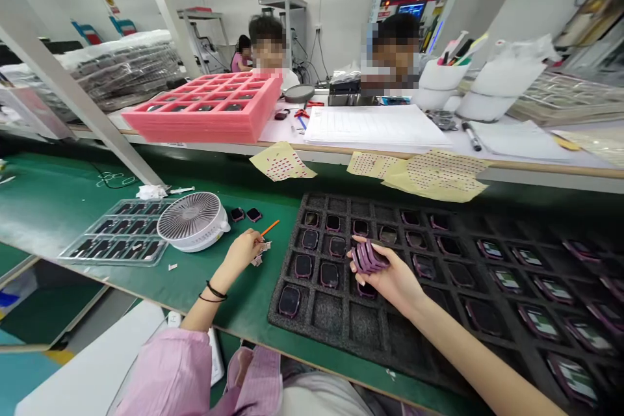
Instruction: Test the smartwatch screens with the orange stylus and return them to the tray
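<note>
My right hand (pixel 397 276) is closed round a small stack of purple watch cases (pixel 368 257), held over the black foam tray (pixel 327 313). Square watches with dark faces, such as this watch (pixel 291 301), lie in many of the tray's pockets. On the green bench left of the tray, my left hand (pixel 245 250) pinches a thin orange stick (pixel 270 228) that points up to the right. Small whitish scraps (pixel 258 260) lie under and beside those fingers. Two more watches (pixel 253 214) rest on the bench just beyond that hand.
A white round fan (pixel 191 221) stands left of my left hand, next to a clear plastic tray (pixel 88 248) of dark parts. Along the raised shelf sit a pink foam tray (pixel 195 127), paper sheets (pixel 370 125) and a pen cup (pixel 442 83). Two people face me beyond it.
</note>
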`<state>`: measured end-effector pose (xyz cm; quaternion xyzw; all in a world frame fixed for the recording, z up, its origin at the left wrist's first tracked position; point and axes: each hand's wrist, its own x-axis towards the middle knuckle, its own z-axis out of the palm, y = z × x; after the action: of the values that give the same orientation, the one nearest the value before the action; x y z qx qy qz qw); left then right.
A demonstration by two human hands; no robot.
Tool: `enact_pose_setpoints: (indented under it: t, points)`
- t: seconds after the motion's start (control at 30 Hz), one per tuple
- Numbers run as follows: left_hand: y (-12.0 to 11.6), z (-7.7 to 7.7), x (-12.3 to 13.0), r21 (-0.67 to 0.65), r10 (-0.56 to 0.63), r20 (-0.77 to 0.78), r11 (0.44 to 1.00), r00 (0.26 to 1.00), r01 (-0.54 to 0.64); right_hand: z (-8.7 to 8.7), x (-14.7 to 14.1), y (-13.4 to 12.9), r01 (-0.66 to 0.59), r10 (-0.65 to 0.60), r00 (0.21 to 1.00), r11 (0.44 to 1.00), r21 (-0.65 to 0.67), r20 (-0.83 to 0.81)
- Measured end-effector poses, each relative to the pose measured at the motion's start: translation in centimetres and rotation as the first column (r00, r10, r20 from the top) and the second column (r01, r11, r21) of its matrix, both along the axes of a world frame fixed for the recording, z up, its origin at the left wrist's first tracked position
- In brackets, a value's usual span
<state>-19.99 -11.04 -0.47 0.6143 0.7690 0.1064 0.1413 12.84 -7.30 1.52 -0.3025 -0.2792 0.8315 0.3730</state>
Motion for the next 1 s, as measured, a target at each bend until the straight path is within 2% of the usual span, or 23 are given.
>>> enact_pose_setpoints:
  t: [0.1,0.17,0.23,0.3,0.37,0.47,0.53,0.57,0.67,0.73,0.77,0.83,1.0]
  points:
    - [0.0,0.6,-0.1,0.049,0.003,0.067,0.999,0.998,-0.007,1.3,0.8,-0.7,0.059,-0.059,0.998,0.998,0.000,-0.037]
    - [-0.1,1.0,0.1,0.100,0.018,0.228,0.994,0.974,-0.042,2.2,1.4,-1.5,0.114,-0.113,0.992,0.993,0.012,-0.064]
    - [-0.1,1.6,0.8,0.132,0.007,0.457,0.988,0.889,-0.075,2.7,1.7,-2.4,0.172,-0.169,0.981,0.985,0.016,-0.096]
    - [0.0,2.3,2.2,0.164,-0.054,0.648,0.984,0.760,-0.069,2.9,1.7,-3.3,0.221,-0.219,0.968,0.975,0.007,-0.125]
    - [0.3,3.2,4.2,0.197,-0.133,0.752,0.980,0.645,-0.027,2.8,1.4,-4.0,0.272,-0.268,0.952,0.962,0.008,-0.147]
    - [0.6,4.4,7.6,0.219,-0.241,0.803,0.970,0.545,0.107,2.2,0.5,-4.8,0.340,-0.331,0.930,0.940,0.035,-0.161]
    - [0.6,5.0,9.7,0.284,-0.351,0.770,0.936,0.532,0.206,1.9,0.0,-5.2,0.361,-0.350,0.922,0.932,0.042,-0.165]
    - [0.5,5.3,10.6,0.340,-0.425,0.718,0.905,0.552,0.255,1.8,-0.3,-5.3,0.360,-0.350,0.922,0.932,0.037,-0.167]
    - [0.2,5.7,12.7,0.513,-0.645,0.443,0.752,0.623,0.415,1.8,-0.6,-5.5,0.336,-0.330,0.927,0.942,0.005,-0.177]
    - [0.1,5.7,13.6,0.573,-0.731,0.286,0.648,0.619,0.501,1.9,-0.6,-5.5,0.317,-0.313,0.930,0.948,-0.013,-0.190]
    - [0.2,5.5,13.9,0.585,-0.754,0.244,0.616,0.610,0.528,1.9,-0.6,-5.4,0.307,-0.305,0.932,0.951,-0.020,-0.196]
    - [0.5,5.1,14.0,0.569,-0.760,0.204,0.605,0.617,0.557,1.9,-0.4,-5.3,0.293,-0.294,0.934,0.955,-0.036,-0.202]
    - [1.2,3.9,13.1,0.431,-0.676,0.183,0.707,0.713,0.560,1.3,0.6,-4.5,0.360,-0.370,0.914,0.929,-0.090,-0.166]
